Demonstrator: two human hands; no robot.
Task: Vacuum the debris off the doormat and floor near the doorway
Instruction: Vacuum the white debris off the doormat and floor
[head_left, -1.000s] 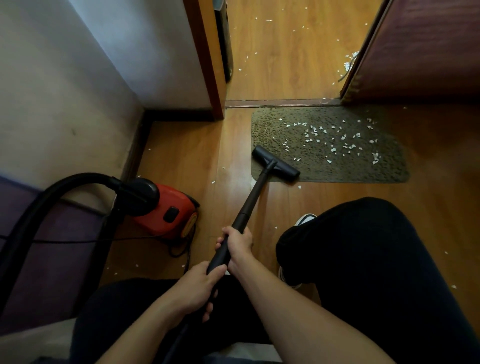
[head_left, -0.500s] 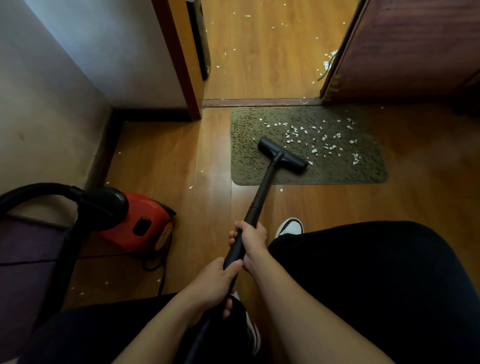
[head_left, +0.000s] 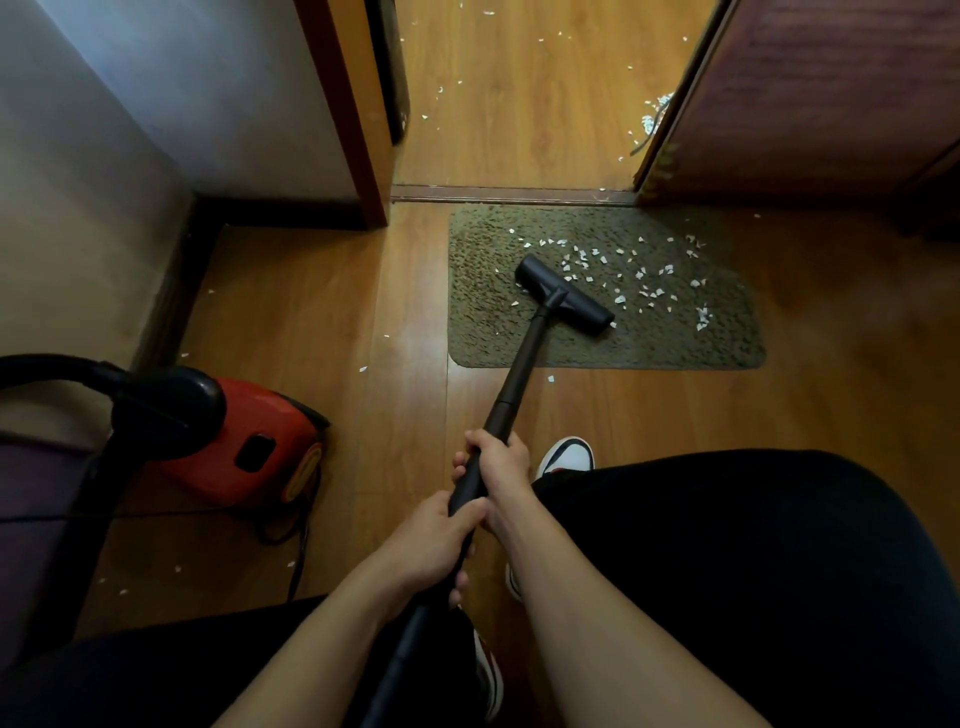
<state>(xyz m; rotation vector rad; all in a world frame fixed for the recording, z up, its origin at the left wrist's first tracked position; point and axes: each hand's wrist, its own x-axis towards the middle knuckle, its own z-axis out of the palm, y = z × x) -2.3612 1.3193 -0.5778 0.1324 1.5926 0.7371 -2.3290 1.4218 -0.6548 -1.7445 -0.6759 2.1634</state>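
Observation:
A dark green doormat (head_left: 675, 343) lies before the doorway, strewn with several white scraps of debris (head_left: 649, 283) over its middle and right. The black vacuum nozzle (head_left: 566, 295) rests on the mat's left half, at the edge of the scraps. Its black wand (head_left: 519, 374) runs back to me. My right hand (head_left: 501, 467) grips the wand higher up; my left hand (head_left: 431, 545) grips it just below. More scraps lie on the wooden floor (head_left: 395, 322) and beyond the threshold (head_left: 519, 193).
The red vacuum body (head_left: 249, 447) with its black hose (head_left: 130, 400) and cord sits on the floor at left, by the wall. A door frame (head_left: 353, 130) stands left of the doorway, a dark door (head_left: 805, 93) right. My knees and a white shoe (head_left: 569, 457) are below.
The nozzle has slid forward and rightward from the mat's near left edge onto the mat, reaching the scraps. Both hands keep their hold on the wand.

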